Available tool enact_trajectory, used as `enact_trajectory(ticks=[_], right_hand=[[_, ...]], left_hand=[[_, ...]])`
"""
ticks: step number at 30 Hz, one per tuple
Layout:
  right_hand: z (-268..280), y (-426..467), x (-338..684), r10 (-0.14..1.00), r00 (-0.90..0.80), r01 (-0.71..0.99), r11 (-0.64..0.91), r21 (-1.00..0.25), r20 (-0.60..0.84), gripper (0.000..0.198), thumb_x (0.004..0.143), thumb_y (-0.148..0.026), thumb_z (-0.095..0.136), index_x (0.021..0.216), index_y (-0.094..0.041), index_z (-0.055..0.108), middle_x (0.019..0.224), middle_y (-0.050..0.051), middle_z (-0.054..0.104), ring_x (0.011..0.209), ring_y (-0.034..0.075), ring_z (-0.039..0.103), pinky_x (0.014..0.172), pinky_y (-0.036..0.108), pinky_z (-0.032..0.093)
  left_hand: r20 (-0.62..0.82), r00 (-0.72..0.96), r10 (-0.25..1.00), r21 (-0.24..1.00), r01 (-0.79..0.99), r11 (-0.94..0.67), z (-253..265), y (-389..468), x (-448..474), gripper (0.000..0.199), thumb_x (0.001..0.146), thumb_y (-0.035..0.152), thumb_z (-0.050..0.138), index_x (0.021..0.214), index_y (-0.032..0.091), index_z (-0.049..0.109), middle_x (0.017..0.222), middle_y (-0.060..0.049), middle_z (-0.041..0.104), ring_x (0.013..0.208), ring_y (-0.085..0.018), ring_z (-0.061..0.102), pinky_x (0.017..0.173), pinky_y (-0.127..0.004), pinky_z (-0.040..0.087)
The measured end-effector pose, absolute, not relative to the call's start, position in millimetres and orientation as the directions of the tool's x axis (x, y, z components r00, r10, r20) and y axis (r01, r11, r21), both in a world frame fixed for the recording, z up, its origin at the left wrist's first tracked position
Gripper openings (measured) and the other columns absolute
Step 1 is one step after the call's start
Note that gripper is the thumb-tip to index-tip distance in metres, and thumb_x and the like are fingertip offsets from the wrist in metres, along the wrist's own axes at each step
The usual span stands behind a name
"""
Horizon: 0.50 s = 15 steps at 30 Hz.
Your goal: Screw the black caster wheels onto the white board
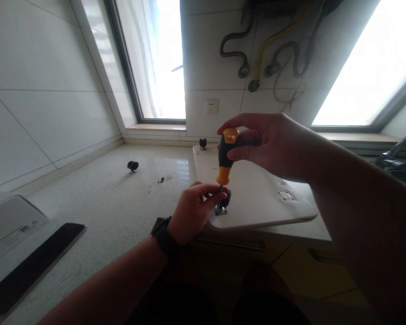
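Observation:
My right hand [253, 140] grips the yellow and black handle of a screwdriver [225, 155] from above. The screwdriver stands nearly upright, its shaft pointing down at the metal plate of a caster [227, 198]. Low on the shaft, the fingers of my left hand [198, 203] are pinched together around it, right beside the black caster wheel. That caster sits at the near left corner of a white board [250, 198] with rounded corners. Fingers and wheel hide the screwdriver's tip and any screw under it. A second caster [203, 143] stands at the board's far left corner.
A loose caster [132, 166] and a few small screws [161, 180] lie on the speckled counter [122, 207] to the left. A bare metal plate [286, 196] is on the board's right side. A dark flat phone-like slab [37, 266] and a white box [11, 225] rest at left.

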State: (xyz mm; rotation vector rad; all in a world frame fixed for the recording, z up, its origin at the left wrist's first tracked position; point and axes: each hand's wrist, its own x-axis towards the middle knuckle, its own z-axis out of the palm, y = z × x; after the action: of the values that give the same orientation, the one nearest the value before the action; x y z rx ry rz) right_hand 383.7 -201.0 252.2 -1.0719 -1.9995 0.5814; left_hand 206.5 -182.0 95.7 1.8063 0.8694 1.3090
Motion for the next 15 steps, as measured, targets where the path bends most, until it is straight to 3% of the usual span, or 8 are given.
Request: enact_trajectory(ticks=[8, 15], right_hand=[[247, -203, 382, 0.834, -0.310, 0.513, 0.551, -0.658, 0.457, 0.040, 0.081, -0.031, 0.076, 0.120, -0.025, 0.068, 0.097, 0.002, 0.076, 0.091, 0.022, 0.073, 0.090, 0.045, 0.061], [238, -204, 382, 0.787, -0.327, 0.503, 0.614, -0.608, 0.523, 0.041, 0.087, -0.031, 0.070, 0.128, -0.027, 0.065, 0.111, 0.002, 0.072, 0.101, 0.021, 0.070, 0.089, 0.040, 0.062]], left_hand=[[0.495, 0.258, 0.830, 0.823, 0.168, -0.542, 97, -184, 205, 0.016, 0.088, 0.032, 0.075, 0.101, 0.024, 0.079, 0.088, -0.003, 0.067, 0.072, -0.015, 0.056, 0.070, -0.033, 0.049], [0.539, 0.290, 0.791, 0.792, 0.144, -0.593, 96, -182, 199, 0.020, 0.093, 0.039, 0.068, 0.104, 0.023, 0.073, 0.095, -0.004, 0.068, 0.075, -0.015, 0.053, 0.070, -0.030, 0.045]])
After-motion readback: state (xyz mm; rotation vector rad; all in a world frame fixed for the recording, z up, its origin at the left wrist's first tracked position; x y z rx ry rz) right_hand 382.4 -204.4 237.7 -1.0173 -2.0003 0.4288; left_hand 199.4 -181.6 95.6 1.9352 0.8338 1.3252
